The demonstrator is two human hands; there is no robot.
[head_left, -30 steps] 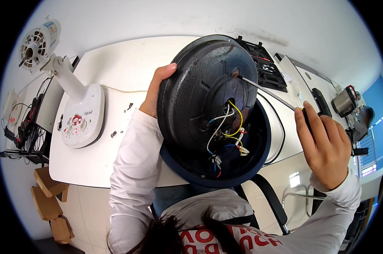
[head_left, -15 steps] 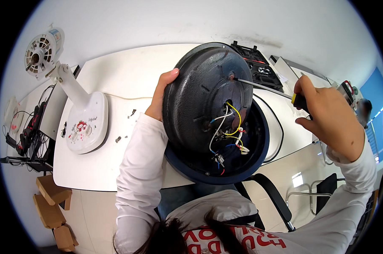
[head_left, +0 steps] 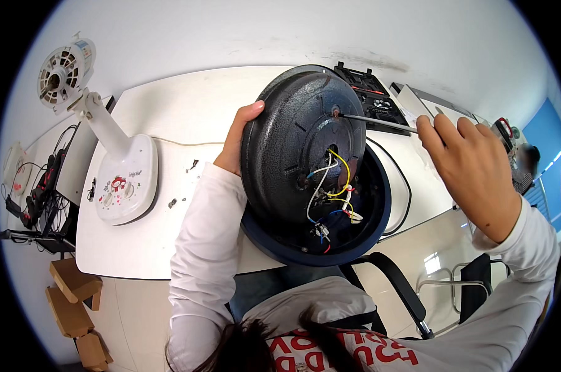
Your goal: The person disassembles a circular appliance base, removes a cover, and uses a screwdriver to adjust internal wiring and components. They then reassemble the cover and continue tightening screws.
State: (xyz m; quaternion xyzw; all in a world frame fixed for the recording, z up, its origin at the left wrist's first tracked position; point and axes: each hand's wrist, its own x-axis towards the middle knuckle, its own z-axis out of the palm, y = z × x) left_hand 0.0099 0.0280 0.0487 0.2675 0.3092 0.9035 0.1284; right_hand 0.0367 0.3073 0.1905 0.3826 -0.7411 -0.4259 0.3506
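Observation:
My left hand (head_left: 238,137) grips the left rim of a round black metal pan (head_left: 274,149), tilted up on edge with its textured side toward me. In my right hand (head_left: 469,167) is a screwdriver (head_left: 376,123); its handle is hidden behind my fingers. The tip meets a rusty spot in the upper right of the pan. White, yellow and blue wires (head_left: 350,173) come out of a hole at the pan's centre. They run down to connectors in a dark blue round housing (head_left: 379,211) beneath, which lies at the table's front edge.
A white table fan base with exposed motor (head_left: 128,186) stands at left. Small screws (head_left: 172,203) lie beside it. Behind the pan is an open black toolbox (head_left: 379,102). A black cable (head_left: 409,192) loops at right, and a chair armrest (head_left: 395,285) sits below the table edge.
My right hand has turned around the screwdriver handle, its fingers now covering the handle. The pan has shifted very slightly; my left hand keeps its hold.

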